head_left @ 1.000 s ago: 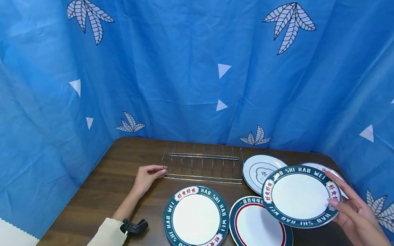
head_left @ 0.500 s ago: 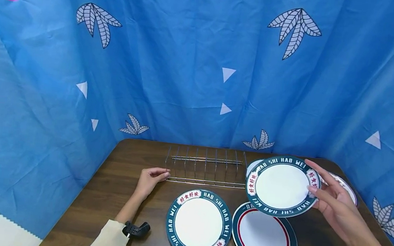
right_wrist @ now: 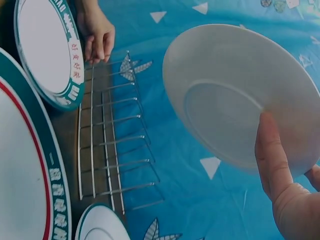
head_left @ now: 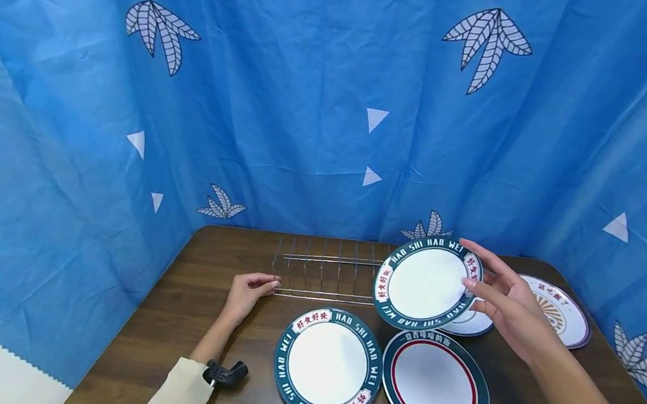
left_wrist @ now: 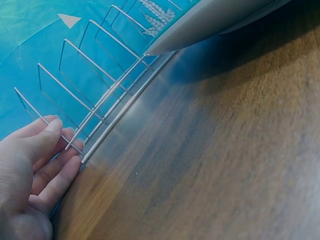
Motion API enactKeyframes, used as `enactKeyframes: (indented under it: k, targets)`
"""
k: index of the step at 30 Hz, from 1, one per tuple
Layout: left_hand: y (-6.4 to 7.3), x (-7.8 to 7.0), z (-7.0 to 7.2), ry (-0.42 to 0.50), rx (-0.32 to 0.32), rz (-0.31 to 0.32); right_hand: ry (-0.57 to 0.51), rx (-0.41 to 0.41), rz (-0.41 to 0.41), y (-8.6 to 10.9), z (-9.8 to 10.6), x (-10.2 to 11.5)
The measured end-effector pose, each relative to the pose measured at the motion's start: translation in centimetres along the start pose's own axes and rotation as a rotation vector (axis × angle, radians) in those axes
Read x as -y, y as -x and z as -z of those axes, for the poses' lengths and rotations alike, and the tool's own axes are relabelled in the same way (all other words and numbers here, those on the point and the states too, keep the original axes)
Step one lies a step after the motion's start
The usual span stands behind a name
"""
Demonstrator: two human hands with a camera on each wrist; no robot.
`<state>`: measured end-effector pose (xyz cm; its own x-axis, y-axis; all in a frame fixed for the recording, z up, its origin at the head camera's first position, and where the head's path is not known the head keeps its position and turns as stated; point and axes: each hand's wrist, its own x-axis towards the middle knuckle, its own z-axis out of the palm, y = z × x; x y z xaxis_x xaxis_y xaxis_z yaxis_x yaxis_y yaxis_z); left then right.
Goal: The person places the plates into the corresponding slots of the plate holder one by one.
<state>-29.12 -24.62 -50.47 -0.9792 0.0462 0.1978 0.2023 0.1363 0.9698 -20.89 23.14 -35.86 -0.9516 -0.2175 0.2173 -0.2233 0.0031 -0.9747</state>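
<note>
Plate [head_left: 427,283]: aloft over the desk [head_left: 171,330], shifted left, now hiding the right end of the rack [head_left: 323,295] in head view; nearer, still outside. Your right grip [head_left: 509,304]: pinching plate rim. Your left grip [head_left: 248,295]: pinching rack's left end.

The held plate [head_left: 424,283] is white, green-rimmed, red-and-white-lettered; the rightmost plate [head_left: 569,314] seems purple-edged.

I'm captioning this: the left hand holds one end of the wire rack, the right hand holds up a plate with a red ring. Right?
Not quite: the head view shows the right hand holding up a green-rimmed, lettered plate with no red ring. The rest stands.
</note>
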Motion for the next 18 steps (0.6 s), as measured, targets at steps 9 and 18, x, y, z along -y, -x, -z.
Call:
enactKeyframes:
  k: [9,18]
  targets:
    - [0.0,0.0,0.0,0.004,0.002,0.0,0.019,0.01,-0.019,-2.8,-2.6,0.8]
    - [-1.0,2.5,0.3,0.006,-0.017,0.013,0.065,0.046,-0.053,-5.7,-5.5,0.4]
